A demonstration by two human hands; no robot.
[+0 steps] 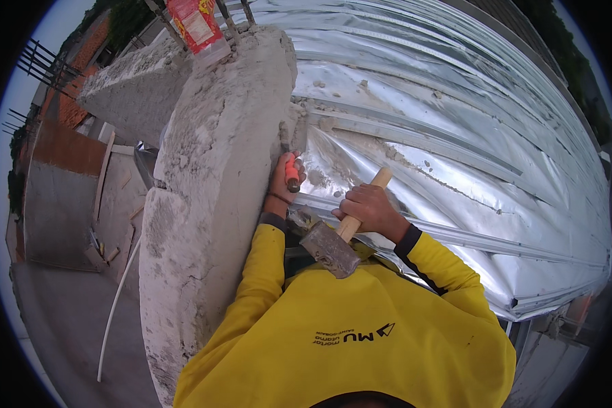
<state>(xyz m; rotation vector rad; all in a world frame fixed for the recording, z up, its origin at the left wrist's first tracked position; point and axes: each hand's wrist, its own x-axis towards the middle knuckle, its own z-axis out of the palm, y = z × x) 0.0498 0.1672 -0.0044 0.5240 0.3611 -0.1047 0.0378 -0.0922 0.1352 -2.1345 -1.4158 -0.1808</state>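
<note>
My left hand (279, 185) is wrapped round the orange grip of a chisel (292, 174). The chisel's metal end points away from me, against the right side of a rough concrete wall (214, 143), low near the foil sheeting. In my right hand (372, 209) is the wooden handle of a club hammer (330, 250). Its heavy, worn metal head hangs close to my chest, apart from the chisel's struck end. Both forearms are in yellow sleeves with dark cuffs.
Silvery foil over metal battens (421, 129) spreads to the right, with crumbs of mortar on it. A red and yellow packet (196, 26) sits atop the wall beside rebar stubs. Left of the wall is a lower level with a white pipe (117, 309) and wood scraps.
</note>
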